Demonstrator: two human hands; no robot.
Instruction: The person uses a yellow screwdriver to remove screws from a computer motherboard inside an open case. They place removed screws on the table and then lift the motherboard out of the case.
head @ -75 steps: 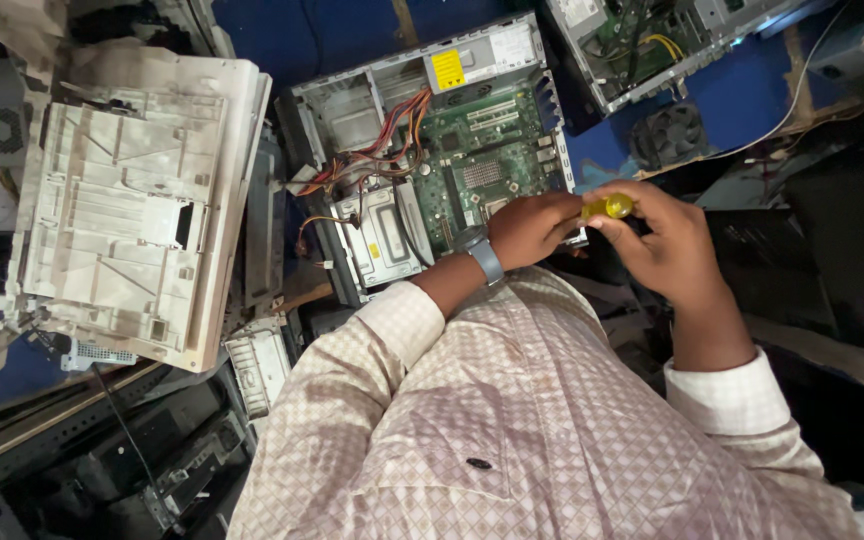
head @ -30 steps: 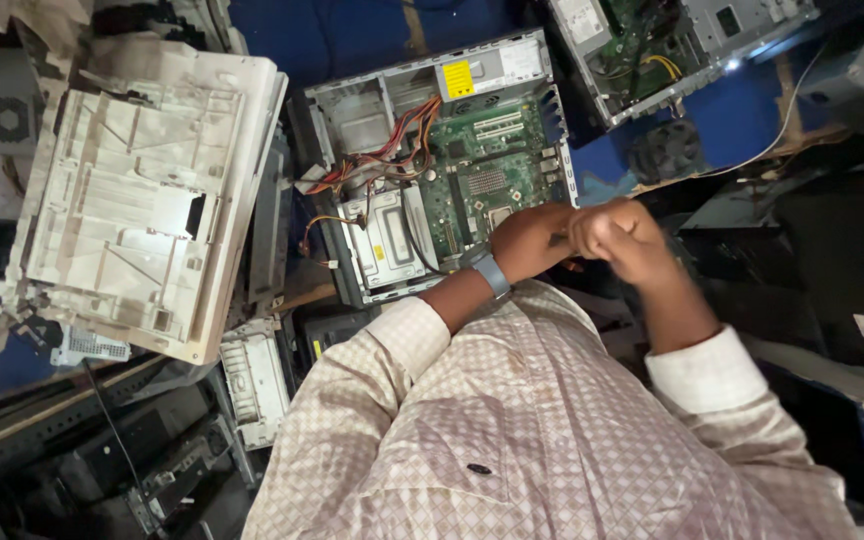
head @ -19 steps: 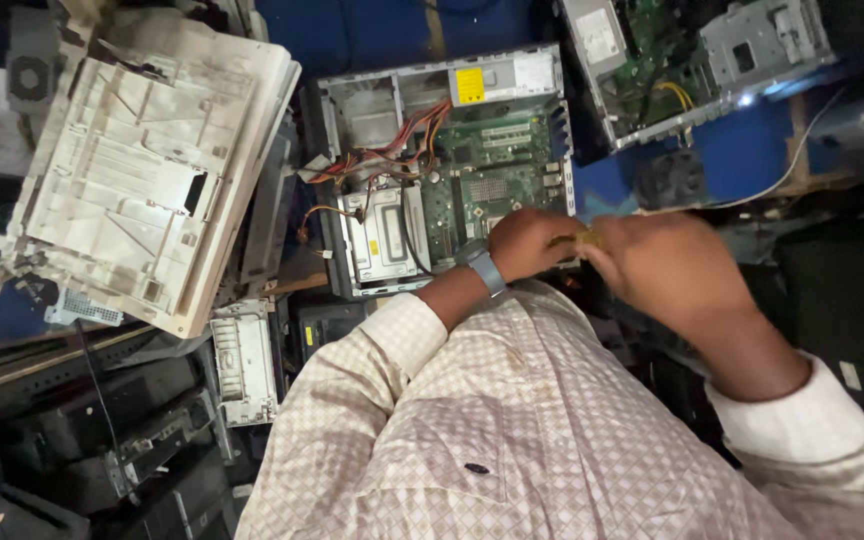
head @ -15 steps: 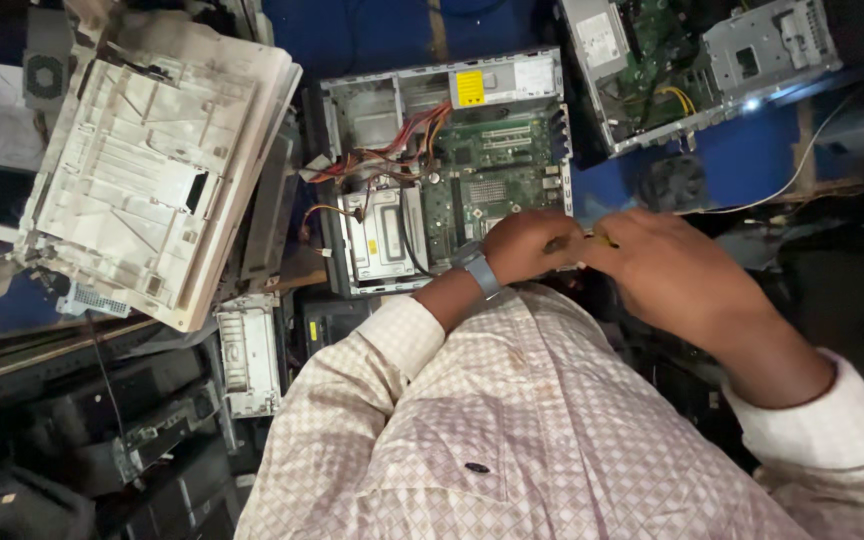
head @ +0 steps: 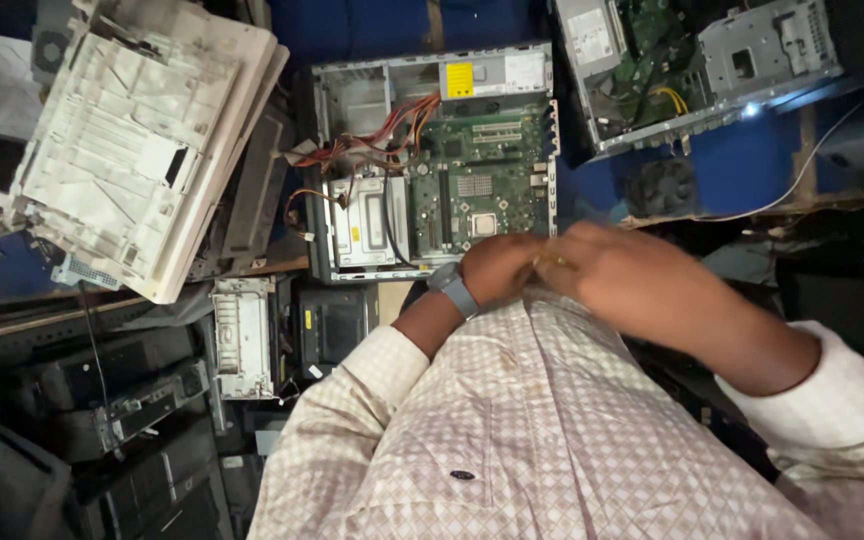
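Note:
My left hand (head: 497, 268), with a grey band at the wrist, is curled shut just below the open computer case (head: 332, 110). My right hand (head: 632, 285) is blurred, and its fingers meet the left hand. A small yellow object (head: 556, 262) barely shows where the two hands pinch together. Inside the case lie a green motherboard (head: 487, 165), red and orange wires (head: 392, 125) and a metal drive cage (head: 362, 225). Both hands hover over the case's near edge, above my checked shirt.
A dirty white printer shell (head: 142, 150) lies at the left. A second opened computer case (head: 692, 60) sits at the top right on a blue surface (head: 752, 160), with a black fan (head: 662, 185) below it. Dark equipment housings (head: 102, 400) crowd the lower left.
My hands have drawn in closer to my body and nearer the camera. The yellow object, plain 2.5 s ago, is now almost covered by my fingers. The view has tilted slightly.

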